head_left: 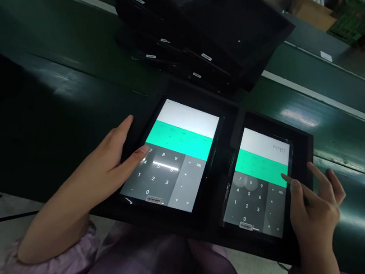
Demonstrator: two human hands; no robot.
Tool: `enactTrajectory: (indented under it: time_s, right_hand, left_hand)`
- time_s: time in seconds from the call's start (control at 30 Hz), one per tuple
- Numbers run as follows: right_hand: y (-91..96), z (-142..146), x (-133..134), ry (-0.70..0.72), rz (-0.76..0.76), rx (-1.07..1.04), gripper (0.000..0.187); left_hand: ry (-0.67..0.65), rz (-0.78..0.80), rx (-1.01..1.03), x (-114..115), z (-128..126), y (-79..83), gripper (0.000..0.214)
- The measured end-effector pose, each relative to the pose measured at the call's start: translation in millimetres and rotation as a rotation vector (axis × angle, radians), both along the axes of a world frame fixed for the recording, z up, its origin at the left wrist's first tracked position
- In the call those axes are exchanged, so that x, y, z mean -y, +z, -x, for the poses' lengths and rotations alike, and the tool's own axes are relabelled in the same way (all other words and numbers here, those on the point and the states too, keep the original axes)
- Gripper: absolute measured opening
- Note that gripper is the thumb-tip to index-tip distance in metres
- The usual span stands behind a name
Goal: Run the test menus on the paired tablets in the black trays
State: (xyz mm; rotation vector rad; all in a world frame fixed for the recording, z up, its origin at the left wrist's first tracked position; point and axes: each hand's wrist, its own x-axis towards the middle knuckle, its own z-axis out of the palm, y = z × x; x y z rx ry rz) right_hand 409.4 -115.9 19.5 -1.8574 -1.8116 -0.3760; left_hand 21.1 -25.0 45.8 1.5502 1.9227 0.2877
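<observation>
Two lit tablets lie side by side in a black tray [211,240] at the near edge of the green bench [42,65]. On the left tablet [175,154] the left hand [114,159] presses its thumb, fingers together on the edge. Over the right tablet [261,181] the right hand [312,204] is spread, its forefinger on the screen; a stack of dark tablets [202,25] sits beyond.

Left tablet [171,156]: calc keypad, digits 0-9, ÷, ×, +, =, DEL. Right tablet [260,183]: same keypad, display ends in 87, rest unclear.

Digits on the right tablet [260,183] display blurred; stacked tablets [202,25] cut by the top edge
</observation>
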Motion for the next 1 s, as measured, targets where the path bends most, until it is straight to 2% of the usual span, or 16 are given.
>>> enactTrajectory:
  time_s: [0.17,0.37,0.53,0.63,0.73,0.83,0.93,1.0]
  right_hand:
    - [2.0,2.9,-6.1,0.135,0.066,0.018,0.037]
    - [1.3,-0.5,-2.9,0.019,-0.007,0.004,0.037]
    - [0.5,3.0,-1.7,0.106,0.049,0.012,0.034]
    - [7.9,10.2,-2.0,0.094,0.033,-0.032,0.034]
    - [23.1,31.8,-4.9,0.120,0.034,-0.100,0.033]
    - [35.5,71.9,-15.8,0.263,0.111,-0.098,0.033]
    - [34.3,116.8,-36.9,0.413,0.157,-0.057,0.034]
    - [26.6,139.6,-53.6,0.457,0.170,-0.045,0.037]
  left_hand:
    - [-0.011,-0.020,0.017,3.4,1.4,0.2,0.101]
    - [-0.069,-0.069,-0.035,6.5,0.7,-2.7,0.096]
    - [-0.137,-0.115,-0.018,7.3,4.1,-7.9,0.097]
    - [-0.152,-0.137,0.012,9.1,7.1,-10.2,0.097]
    - [-0.181,-0.160,0.061,11.2,10.1,-11.0,0.096]
    - [-0.207,-0.169,0.118,12.6,14.3,-10.7,0.094]
    - [-0.224,-0.161,0.173,13.5,19.1,-11.7,0.093]
    - [-0.234,-0.171,0.200,13.7,21.9,-14.2,0.091]
